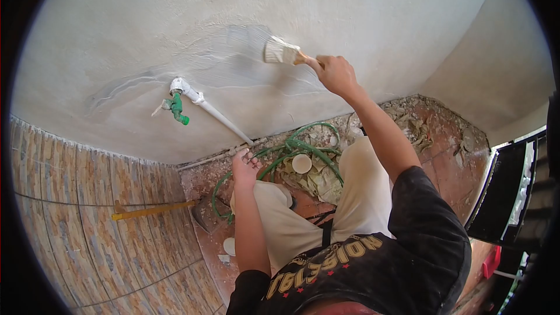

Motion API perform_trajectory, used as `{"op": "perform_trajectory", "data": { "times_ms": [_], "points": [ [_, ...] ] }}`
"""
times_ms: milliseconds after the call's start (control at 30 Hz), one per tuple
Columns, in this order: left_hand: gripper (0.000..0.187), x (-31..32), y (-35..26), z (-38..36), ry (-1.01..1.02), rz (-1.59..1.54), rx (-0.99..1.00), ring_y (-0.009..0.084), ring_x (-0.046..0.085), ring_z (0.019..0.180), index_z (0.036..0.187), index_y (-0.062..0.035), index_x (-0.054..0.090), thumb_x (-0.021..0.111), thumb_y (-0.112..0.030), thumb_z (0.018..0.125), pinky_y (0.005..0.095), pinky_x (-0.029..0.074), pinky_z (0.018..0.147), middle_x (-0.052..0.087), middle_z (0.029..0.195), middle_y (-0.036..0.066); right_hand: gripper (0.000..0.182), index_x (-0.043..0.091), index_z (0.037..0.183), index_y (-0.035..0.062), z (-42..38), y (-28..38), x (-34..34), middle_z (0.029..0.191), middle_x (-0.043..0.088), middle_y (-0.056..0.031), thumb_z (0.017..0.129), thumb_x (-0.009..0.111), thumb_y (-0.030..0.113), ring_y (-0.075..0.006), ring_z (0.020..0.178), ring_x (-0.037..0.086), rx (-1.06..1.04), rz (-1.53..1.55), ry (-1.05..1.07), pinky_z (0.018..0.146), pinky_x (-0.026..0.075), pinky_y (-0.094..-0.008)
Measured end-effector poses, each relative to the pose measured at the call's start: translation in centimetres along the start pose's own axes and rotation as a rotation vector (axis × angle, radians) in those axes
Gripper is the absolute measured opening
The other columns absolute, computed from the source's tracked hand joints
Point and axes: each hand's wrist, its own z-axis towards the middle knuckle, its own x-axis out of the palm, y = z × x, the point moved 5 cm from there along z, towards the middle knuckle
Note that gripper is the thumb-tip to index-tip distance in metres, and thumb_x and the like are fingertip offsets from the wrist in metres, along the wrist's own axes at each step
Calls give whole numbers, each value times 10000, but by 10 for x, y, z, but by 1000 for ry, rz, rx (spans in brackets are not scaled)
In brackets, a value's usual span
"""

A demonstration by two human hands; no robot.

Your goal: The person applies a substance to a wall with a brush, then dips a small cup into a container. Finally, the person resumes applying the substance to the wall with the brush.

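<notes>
My right hand (336, 76) is closed around the wooden handle of a wide paintbrush (282, 51). White paint covers its bristles, which are at the wall (373, 17), beside a wet grey patch (239, 44). Near my knee, my left hand (246, 166) has its fingers loosely curled, and whether anything lies in them is too small to tell. Above and left of that hand, a green tap (177, 108) sticks out from the wall on a white pipe (216, 114).
A green hose (318, 151) lies coiled on the littered floor around a white cup (301, 164). A tool with a yellow handle (154, 210) leans at the stone-patterned tiles (70, 198) on the left. Black panels (506, 189) stand at the right.
</notes>
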Motion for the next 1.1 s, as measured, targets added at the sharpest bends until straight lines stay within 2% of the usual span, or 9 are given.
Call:
{"op": "perform_trajectory", "data": {
  "times_ms": [267,500,567,633,700,767,833,900,1100],
  "points": [
    [133,7,0,-1,-3,41,-14,146,420,642,890,-94,472,533,-189,818,316,379,587,417,739,3,453,655,794,84,-27,-125,66,708,628,-162,875,483,495,-364,720,609,117,-179,140,647,478,-459],
    [132,5,1,1,-20,45,-10,151,420,644,892,-92,468,529,-189,825,313,376,602,427,756,7,443,660,888,93,-34,-196,70,829,650,-169,869,484,498,-342,813,631,201,-424,190,715,495,-447],
    [136,7,1,1,-14,49,-18,156,417,649,898,-90,472,531,-187,823,313,375,602,432,762,13,421,658,895,81,-43,-212,69,873,645,-190,885,476,460,-355,859,623,251,-418,205,740,494,-453],
    [136,9,0,1,-11,49,-19,157,416,652,898,-90,473,532,-186,822,314,375,601,432,763,14,359,644,959,34,-55,-232,71,980,642,-181,866,508,353,-357,936,613,472,-317,247,785,493,-444],
    [137,8,0,0,-11,46,-19,159,416,654,899,-89,474,533,-185,821,315,374,601,432,763,15,338,643,942,8,-47,-271,109,968,639,-205,851,517,308,-380,931,608,415,-271,249,793,488,-450],
    [142,8,0,2,1,57,-10,159,415,659,905,-87,478,535,-186,819,315,374,601,432,768,15,317,642,924,-18,-41,-266,115,956,635,-230,835,525,263,-402,925,603,363,-225,247,801,483,-456],
    [148,9,0,1,6,53,-18,159,414,662,912,-86,480,534,-188,820,316,373,600,432,772,15,393,639,882,-42,-33,-191,81,868,623,-257,867,507,328,-432,875,595,396,-81,213,794,469,-458],
    [153,9,0,1,5,49,-21,158,413,665,919,-84,482,534,-189,821,316,372,600,432,777,15,339,629,783,-84,-26,-131,67,817,606,-309,836,527,234,-439,830,603,294,19,213,758,480,-466],
    [163,5,2,2,-5,38,-26,156,410,667,932,-81,483,532,-191,823,316,369,602,433,780,16,397,608,728,-51,-32,-30,25,723,579,-282,886,511,299,-430,689,572,49,224,203,632,444,-472]
  ]
}}
